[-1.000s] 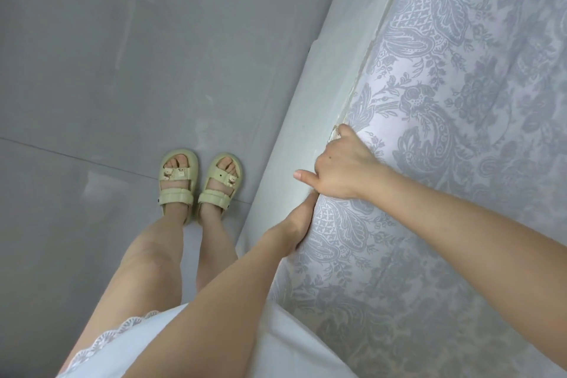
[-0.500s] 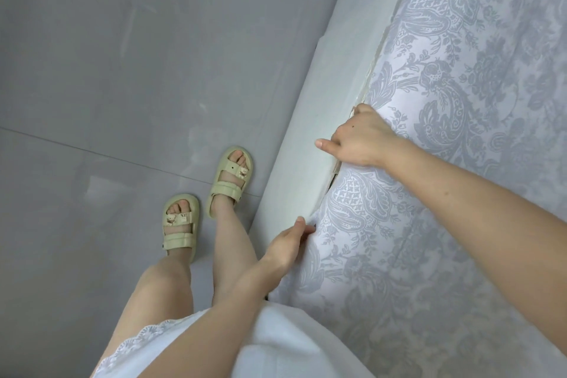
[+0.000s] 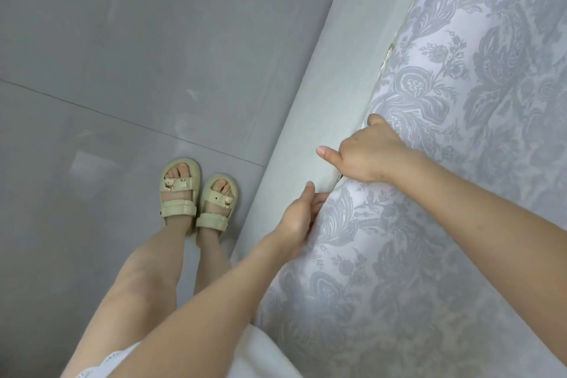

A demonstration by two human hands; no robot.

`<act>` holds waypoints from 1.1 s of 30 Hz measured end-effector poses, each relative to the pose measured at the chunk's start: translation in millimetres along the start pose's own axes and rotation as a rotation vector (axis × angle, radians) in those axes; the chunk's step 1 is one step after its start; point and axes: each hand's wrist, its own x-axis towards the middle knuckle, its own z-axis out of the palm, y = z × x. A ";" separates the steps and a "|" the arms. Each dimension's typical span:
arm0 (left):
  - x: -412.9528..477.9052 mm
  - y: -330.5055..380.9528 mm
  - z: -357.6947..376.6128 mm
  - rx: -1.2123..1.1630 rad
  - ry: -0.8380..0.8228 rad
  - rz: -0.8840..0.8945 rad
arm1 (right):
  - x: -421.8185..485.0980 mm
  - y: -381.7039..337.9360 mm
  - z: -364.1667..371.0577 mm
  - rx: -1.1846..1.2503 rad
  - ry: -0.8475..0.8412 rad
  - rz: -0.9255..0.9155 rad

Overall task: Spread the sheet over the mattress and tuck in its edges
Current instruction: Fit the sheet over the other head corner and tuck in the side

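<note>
While the person stands close beside the pale green frame (image 3: 322,86), the sheet (image 3: 460,193), pale with a grey flower pattern, lies spread on top inside it and fills the view from 12 to 5 o'clock. Its edge runs along the frame, from 1 o'clock down toward 6 o'clock.

The right hand (image 3: 372,152) is near the middle, a little toward 3 o'clock, on this edge. Its knuckles are bent and the fingers curl over the sheet's edge into the gap beside the frame, so the tips are hidden. The thumb sticks out straight toward 9 o'clock.

The left hand (image 3: 296,219) is just beside it, at 7 o'clock from it, touching the sheet where the cloth bulges out. Its thumb points up toward 12 o'clock, and its fingers go behind the bulge, so I cannot tell if they clamp the cloth.

At 8 o'clock two feet in pale sandals (image 3: 181,190) stand side by side on the grey floor (image 3: 107,40), near the frame. A white skirt (image 3: 264,359) shows at 6 o'clock.
</note>
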 end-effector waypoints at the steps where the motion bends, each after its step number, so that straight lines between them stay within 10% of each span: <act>1: -7.7 -3.6 -7.9 0.001 0.061 0.083 | 5.2 -1.4 2.7 -0.007 -0.020 -0.004; 5: -33.1 -35.2 -34.4 0.157 0.254 0.262 | 10.9 -6.6 4.6 -0.048 -0.059 0.018; 12: -26.1 -66.7 -22.0 0.311 0.074 0.020 | -29.3 -28.9 28.8 0.006 0.179 -0.097; 20: -20.2 -55.0 -9.6 0.287 -0.110 -0.099 | -36.0 -39.4 42.3 -0.077 0.019 -0.202; 25: -38.6 -61.1 -45.3 0.178 0.288 0.130 | -14.1 -58.1 40.9 -0.107 -0.152 -0.148; 33: -53.7 -117.2 -26.9 0.318 0.169 -0.204 | -25.7 -70.6 49.6 -0.050 -0.061 -0.166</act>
